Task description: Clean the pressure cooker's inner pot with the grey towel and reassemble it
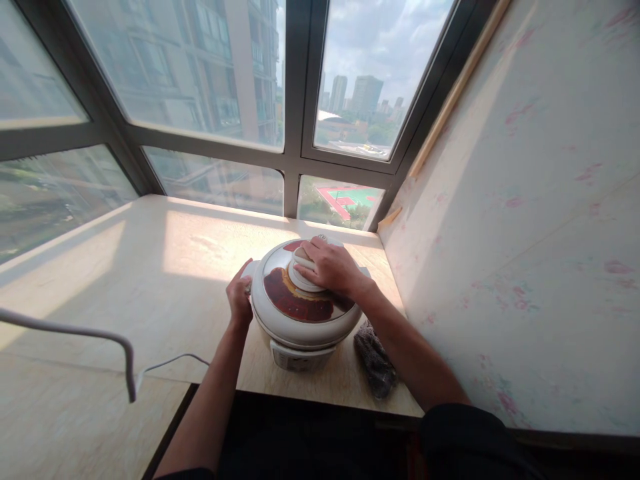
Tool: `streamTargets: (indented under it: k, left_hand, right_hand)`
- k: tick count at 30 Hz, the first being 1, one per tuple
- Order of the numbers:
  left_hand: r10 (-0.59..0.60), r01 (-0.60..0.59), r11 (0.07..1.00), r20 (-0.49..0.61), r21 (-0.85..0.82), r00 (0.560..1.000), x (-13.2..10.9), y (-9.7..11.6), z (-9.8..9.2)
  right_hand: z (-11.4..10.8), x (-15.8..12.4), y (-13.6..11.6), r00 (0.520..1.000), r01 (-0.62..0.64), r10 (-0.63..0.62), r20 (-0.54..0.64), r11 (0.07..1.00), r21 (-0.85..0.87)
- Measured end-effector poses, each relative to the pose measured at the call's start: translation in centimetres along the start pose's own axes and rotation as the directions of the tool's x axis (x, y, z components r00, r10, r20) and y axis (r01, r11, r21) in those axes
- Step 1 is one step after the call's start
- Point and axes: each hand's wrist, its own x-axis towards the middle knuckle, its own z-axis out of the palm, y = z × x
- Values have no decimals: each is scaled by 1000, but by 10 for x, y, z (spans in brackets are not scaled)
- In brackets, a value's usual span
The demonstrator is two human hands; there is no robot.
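Observation:
A white electric cooker (303, 357) stands upright on the marble-patterned sill in front of me. Its lid (295, 313), white-rimmed with dark red and mirror-like areas, sits on top. My left hand (240, 293) is closed around the side handle at the cooker's left. On top, my right hand (327, 267) wraps over the pale lid knob (303, 259), its fingers curled round it. Beside the cooker at the right, under my right forearm, lies a dark, fuzzy cloth (375, 360). The cooker's right handle is mostly hidden by my right arm.
Windows with dark frames (293, 160) rise behind the sill (200, 253). A flowered wall (525, 267) bounds the right side. At the left a grey bent tube (125, 347) juts in, and a thin cable (175, 359) runs along the sill toward my left forearm.

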Motion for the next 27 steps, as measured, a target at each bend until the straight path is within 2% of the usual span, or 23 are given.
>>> streamTargets:
  k: [5,13,17,22,27]
  left_hand:
    - [31,-30,999,0,12,1000,5,-9,-4]
    - [59,-57,998,38,-40,998,8,-19,-6]
    - [71,-69,996,32,-52,997,10,-21,-7]
    - [95,-95,995,49,-1,994,10,-21,-8]
    - [119,-117,993,63,-30,991,9,-22,-8]
  right_hand:
    - [6,3,15,993,115,-112,-41,990,85]
    - [10,6,26,974,224,-217,-60,960,168]
    - [6,7,26,978,210,-206,-40,969,127]
    - [-7,11,23,974,217,-216,75,976,-10]
    - [-10,11,20,979,198,-197,58,980,0]
